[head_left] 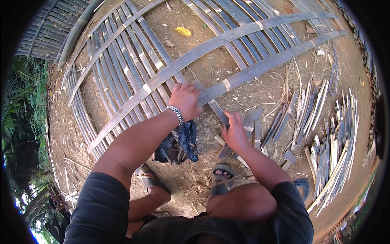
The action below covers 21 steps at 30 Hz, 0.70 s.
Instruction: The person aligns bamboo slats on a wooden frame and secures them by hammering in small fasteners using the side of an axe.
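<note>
Over a bamboo lattice on the ground, my left hand (185, 101), with a chain bracelet at the wrist, closes round the near end of a wide bamboo slat (252, 75). Its palm and fingertips are partly hidden. A short bamboo strip (218, 112) crosses beneath that slat, and its upper end shows beside my left fingers. My right hand (235, 132) is closed on the strip's lower end. A second wide slat (170, 73) runs just beyond my left hand, across many narrow slats (130, 65). A torn black plastic bag (187, 140) lies below my left wrist.
Cut bamboo pieces (248, 124) lie around my right hand. Split strips (335, 152) are heaped farther right. A chain (357, 30) runs along the right side. At the far left stands another bamboo panel (46, 30), with plants below it. My sandalled feet (222, 177) are close by.
</note>
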Each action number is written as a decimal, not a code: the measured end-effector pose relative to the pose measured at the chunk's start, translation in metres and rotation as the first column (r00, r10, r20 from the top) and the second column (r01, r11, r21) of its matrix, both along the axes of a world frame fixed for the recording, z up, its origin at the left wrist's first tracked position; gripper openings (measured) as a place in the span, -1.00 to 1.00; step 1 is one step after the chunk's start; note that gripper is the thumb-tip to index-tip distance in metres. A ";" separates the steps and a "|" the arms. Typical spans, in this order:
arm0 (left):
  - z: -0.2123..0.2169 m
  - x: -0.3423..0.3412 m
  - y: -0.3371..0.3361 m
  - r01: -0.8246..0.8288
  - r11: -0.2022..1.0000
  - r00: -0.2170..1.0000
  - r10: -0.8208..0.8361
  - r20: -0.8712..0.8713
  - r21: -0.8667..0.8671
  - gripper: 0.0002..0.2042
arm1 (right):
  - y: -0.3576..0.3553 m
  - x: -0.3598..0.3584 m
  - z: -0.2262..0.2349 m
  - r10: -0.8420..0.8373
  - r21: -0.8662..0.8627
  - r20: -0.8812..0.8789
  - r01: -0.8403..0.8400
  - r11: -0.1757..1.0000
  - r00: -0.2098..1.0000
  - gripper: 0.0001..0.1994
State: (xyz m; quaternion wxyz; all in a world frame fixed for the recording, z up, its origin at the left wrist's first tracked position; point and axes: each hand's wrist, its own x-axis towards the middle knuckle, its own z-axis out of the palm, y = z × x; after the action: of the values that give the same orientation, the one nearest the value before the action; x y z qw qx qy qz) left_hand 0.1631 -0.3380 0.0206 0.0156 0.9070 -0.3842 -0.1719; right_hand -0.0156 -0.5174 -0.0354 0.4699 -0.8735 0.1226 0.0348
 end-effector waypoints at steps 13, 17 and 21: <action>-0.023 -0.004 -0.005 -0.049 0.992 0.999 0.050 -0.003 0.120 -0.42 | 0.036 0.063 -0.049 -0.073 0.057 0.133 0.066 0.996 0.988 -0.51; -0.028 -0.006 -0.003 -0.066 0.994 0.998 0.066 0.005 0.090 -0.42 | 0.035 0.051 -0.035 -0.014 -0.049 0.206 0.025 0.999 0.978 -0.36; -0.033 -0.007 0.002 -0.078 0.995 0.997 0.078 0.016 0.058 -0.41 | 0.025 0.043 -0.017 0.103 -0.307 0.175 -0.045 0.951 0.979 -0.34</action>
State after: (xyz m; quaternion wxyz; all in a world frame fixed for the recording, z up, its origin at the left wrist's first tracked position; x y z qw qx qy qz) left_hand 0.1556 -0.3357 -0.0123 -0.0067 0.9225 -0.3434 -0.1762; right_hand 0.0276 -0.4928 -0.0529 0.3391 -0.9382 0.0484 -0.0497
